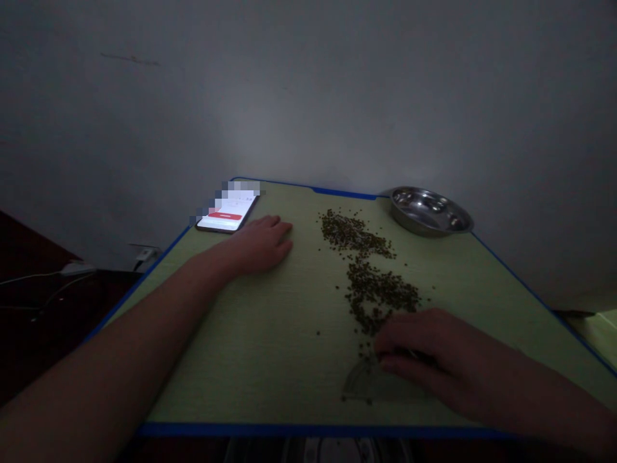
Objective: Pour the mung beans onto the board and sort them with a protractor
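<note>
My left hand [265, 244] lies palm down on the pale green tabletop [270, 360], fingers stretched out, holding nothing, just right of a phone [224, 215] with a lit screen. My right hand [419, 344] is closed, thumb and fingers curled together near the front right. What its fingertips pinch is hidden. Below and partly behind it shows a clear, half-round plate [359, 382] that looks like a protractor; I cannot tell whether the hand grips it. Small dark grains spread beyond my right fingers in a nearer pile [380, 292] and a farther pile [354, 233].
A shiny metal bowl [429, 212] stands at the table's back right corner. Blue edging [308, 429] runs round the table, and a grey wall [308, 96] rises behind it. White cables and a plug [144, 254] are beyond the left edge. The light is dim.
</note>
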Available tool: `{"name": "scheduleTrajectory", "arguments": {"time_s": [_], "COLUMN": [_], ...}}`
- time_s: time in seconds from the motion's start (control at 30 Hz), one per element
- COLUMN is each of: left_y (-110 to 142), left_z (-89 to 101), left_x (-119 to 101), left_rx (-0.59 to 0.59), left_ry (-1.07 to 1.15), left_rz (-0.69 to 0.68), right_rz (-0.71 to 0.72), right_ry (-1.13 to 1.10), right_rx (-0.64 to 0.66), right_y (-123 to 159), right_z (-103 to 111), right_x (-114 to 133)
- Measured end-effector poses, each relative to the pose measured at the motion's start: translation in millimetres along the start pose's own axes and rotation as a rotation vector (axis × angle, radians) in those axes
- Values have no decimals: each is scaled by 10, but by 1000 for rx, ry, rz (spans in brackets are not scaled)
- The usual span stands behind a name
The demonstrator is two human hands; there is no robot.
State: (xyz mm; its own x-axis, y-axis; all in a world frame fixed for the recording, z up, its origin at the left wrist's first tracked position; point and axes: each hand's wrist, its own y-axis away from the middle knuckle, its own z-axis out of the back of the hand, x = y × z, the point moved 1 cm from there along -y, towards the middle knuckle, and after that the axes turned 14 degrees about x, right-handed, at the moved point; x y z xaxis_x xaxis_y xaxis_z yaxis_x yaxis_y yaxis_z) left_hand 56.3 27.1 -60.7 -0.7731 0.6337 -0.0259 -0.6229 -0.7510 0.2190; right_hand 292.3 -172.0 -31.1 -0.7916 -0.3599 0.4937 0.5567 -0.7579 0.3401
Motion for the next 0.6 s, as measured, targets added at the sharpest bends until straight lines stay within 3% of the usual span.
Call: {"name": "scheduleTrajectory", "arguments": {"time_s": [0.37,0.6], "left_y": [0,-4], "left_z": [13,8], "left_x": [-15,-10], "left_rx": [7,7], "left_ry": [-10,-9], "left_rz": [14,35], "right_rz": [-17,-35], "right_ry": [-44,-65], "right_rx": [59,-30], "right_y": [103,103], "right_z": [-37,-65], "right_x": [62,12]}}
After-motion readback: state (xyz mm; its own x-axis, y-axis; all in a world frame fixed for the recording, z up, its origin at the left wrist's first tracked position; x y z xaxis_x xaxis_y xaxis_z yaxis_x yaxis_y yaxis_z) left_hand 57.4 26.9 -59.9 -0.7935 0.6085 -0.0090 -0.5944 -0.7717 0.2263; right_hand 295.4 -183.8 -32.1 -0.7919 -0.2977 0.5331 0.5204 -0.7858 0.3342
